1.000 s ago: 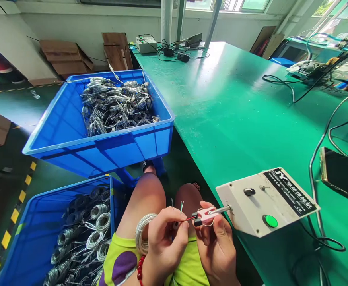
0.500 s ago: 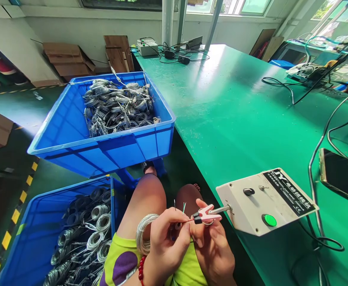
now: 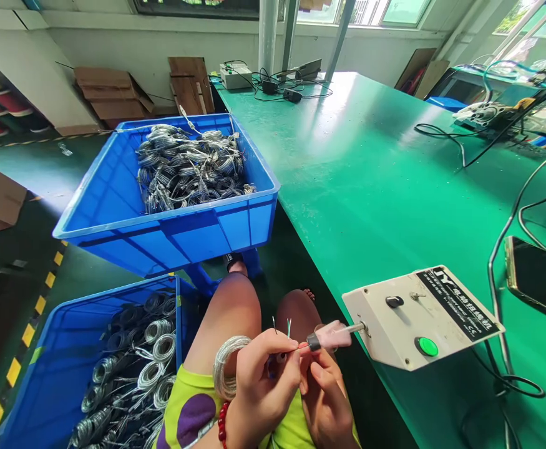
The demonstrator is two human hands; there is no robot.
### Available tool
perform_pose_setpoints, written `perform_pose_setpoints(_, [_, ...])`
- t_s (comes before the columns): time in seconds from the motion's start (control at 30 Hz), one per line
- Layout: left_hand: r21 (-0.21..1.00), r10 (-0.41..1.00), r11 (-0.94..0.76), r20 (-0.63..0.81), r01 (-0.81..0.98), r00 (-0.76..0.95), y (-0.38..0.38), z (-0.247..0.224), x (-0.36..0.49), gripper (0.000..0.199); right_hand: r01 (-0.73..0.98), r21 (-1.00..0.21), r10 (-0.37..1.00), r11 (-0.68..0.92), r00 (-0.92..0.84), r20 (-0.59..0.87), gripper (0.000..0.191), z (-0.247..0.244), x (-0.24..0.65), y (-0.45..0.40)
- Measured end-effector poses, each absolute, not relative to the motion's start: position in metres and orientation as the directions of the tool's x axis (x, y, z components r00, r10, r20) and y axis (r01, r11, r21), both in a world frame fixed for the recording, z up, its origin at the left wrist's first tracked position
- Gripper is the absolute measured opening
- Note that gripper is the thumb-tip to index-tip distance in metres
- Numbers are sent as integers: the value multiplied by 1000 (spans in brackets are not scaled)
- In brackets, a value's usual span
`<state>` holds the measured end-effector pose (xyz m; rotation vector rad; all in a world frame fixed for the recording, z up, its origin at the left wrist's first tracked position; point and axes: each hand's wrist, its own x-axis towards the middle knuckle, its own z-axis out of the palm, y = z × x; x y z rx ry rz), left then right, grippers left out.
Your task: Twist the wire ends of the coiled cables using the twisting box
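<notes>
My left hand [image 3: 266, 374] is closed in a pinch on the stripped end of a coiled clear cable [image 3: 223, 369]. Thin green and dark wire ends [image 3: 289, 327] stick up above its fingers. A red wire [image 3: 302, 345] runs from the pinch into the black-tipped jaws of a pink clip [image 3: 333, 335], blurred as if spinning. The clip sits on the metal shaft [image 3: 357, 327] of a wire-twisting machine [image 3: 394, 330] with a lit green button. Just below the clip, my right hand [image 3: 329, 399] is loosely curled with its fingers apart, close to the left fingertips.
A blue crate [image 3: 170, 240] full of coiled cables stands ahead on the left. Another blue crate [image 3: 48, 349] with cable coils is at the lower left. The green table [image 3: 370, 168] carries a phone [image 3: 537, 274], black cables [image 3: 497, 249] and devices at its far end.
My right hand has let go of the pink clip and dropped slightly below it. The clip has gone from sharp to blurred. My left hand keeps its pinch on the wire.
</notes>
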<state>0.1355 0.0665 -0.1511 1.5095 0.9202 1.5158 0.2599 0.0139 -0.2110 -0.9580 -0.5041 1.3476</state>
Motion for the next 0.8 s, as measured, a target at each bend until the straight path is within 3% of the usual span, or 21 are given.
perform_pose_setpoints(0.17, [882, 882, -471, 471, -35, 7, 63, -156, 128, 16, -474, -881, 941, 14, 305, -149, 24, -199, 255, 3])
perform_pose_setpoints(0.37, [804, 798, -594, 588, 8, 129, 63, -158, 123, 20, -556, -829, 846, -62, 411, -339, 31, -166, 231, 2])
perform_pose_setpoints(0.6, [765, 756, -642, 620, 52, 212, 63, -153, 122, 18, -522, -852, 908, 46, 377, -182, 25, -162, 241, 13])
perform_pose_setpoints(0.8, [769, 740, -639, 618, -11, 265, 64, -152, 118, 10, -605, -795, 913, -45, 299, -279, 30, -161, 241, 14])
